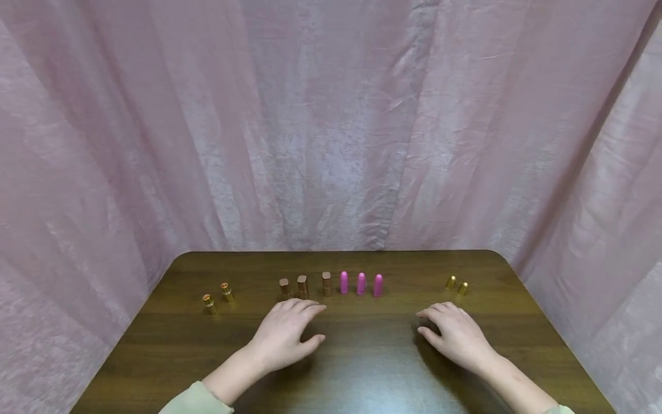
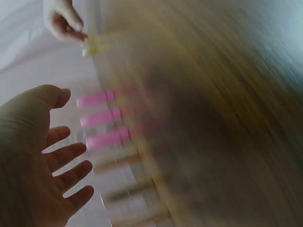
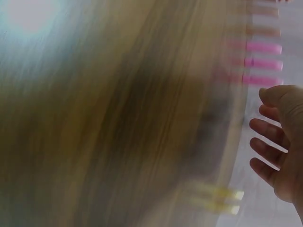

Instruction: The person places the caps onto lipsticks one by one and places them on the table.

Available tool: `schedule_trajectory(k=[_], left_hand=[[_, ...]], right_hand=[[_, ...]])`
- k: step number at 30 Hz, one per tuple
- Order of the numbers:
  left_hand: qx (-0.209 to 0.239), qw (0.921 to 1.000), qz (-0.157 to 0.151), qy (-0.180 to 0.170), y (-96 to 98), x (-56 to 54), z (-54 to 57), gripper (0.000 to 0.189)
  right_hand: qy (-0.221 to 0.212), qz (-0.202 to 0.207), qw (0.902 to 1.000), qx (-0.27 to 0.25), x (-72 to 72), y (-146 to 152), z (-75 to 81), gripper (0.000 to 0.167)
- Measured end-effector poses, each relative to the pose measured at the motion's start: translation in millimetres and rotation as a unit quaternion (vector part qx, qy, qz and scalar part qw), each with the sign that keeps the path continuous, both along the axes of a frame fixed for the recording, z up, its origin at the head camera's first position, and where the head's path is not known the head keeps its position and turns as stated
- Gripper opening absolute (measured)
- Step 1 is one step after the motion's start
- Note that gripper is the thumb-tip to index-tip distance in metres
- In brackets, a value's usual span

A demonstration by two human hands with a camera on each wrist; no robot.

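Note:
My left hand hovers over the table with fingers spread and nothing in them, just in front of three brown, square-topped, lipstick-like tubes. It partly covers the bases of two of them in the head view. Right of these stand three pink round-topped tubes. My right hand is held to the right, its fingers loosely bent and free of any object. Beyond it are two small gold round-topped pieces. Two gold cylinders with reddish tops stand at the far left.
The dark wooden table has rounded far corners. Pink curtains hang behind it and along both sides. Both wrist views are blurred, and bright glare lies on the tabletop near the front.

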State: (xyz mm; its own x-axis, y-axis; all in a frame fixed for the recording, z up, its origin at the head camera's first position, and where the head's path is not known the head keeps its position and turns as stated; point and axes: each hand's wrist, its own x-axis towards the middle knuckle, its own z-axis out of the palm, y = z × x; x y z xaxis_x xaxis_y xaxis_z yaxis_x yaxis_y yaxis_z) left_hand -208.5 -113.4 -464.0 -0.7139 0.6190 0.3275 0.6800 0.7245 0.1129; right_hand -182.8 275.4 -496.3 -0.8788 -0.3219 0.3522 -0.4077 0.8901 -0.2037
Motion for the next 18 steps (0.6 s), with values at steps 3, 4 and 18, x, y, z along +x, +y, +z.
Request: schedule_trajectory(k=[3,4,18], left_hand=[[-0.025,0.9988,-0.043,0.001,25.6,3.6,-2.4,0.058],[-0.036,0.9979,-0.054,0.002,34.4,4.3,-3.4,0.059],[-0.099,0.9898,-0.098,-0.032,146.0,-1.3,-21.0,0.057]], right_hand=[[-0.023,-0.031,0.9992,-0.006,-2.7,24,0.1,0.024],[-0.032,-0.042,0.9986,-0.008,-4.1,33,0.0,0.024],[-0.129,-0.159,0.9780,-0.036,-34.9,107,0.2,0.025]])
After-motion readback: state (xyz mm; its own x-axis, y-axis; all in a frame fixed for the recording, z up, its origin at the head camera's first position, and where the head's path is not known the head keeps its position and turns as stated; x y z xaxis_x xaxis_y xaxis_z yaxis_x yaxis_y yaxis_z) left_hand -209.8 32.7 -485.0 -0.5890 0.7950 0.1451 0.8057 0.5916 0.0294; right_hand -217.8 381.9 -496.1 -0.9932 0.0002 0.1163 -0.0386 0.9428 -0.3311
